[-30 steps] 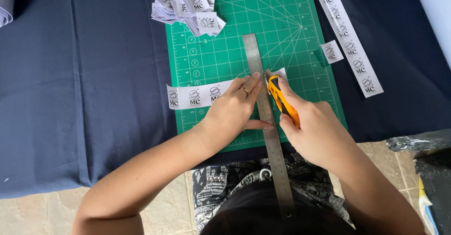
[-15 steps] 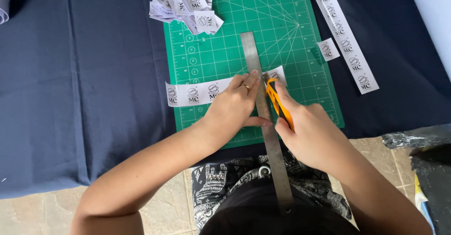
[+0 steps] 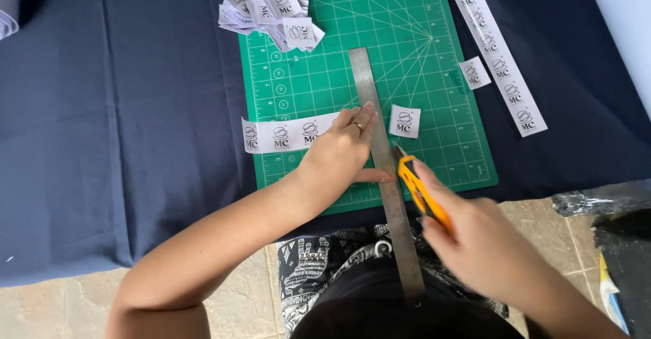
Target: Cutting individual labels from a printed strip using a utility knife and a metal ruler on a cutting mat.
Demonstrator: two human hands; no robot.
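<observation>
My left hand [image 3: 341, 154] presses flat on a long steel ruler [image 3: 380, 142] and on a white printed paper strip [image 3: 281, 135] lying across a green cutting mat [image 3: 434, 54]. My right hand [image 3: 485, 251] grips an orange utility knife [image 3: 422, 191], its tip just right of the ruler near the mat's front edge. A small cut-off printed square [image 3: 404, 121] lies on the mat right of the ruler.
A pile of cut printed squares [image 3: 271, 12] sits at the mat's far left corner. Another printed strip [image 3: 495, 51] and a single square [image 3: 474, 72] lie at the mat's right edge. Dark blue cloth [image 3: 122, 108] covers the table; dark bags [image 3: 610, 224] sit right.
My right hand drew the knife back along the ruler toward me. A square now lies separated from the strip, right of the ruler. The left hand stays on the ruler.
</observation>
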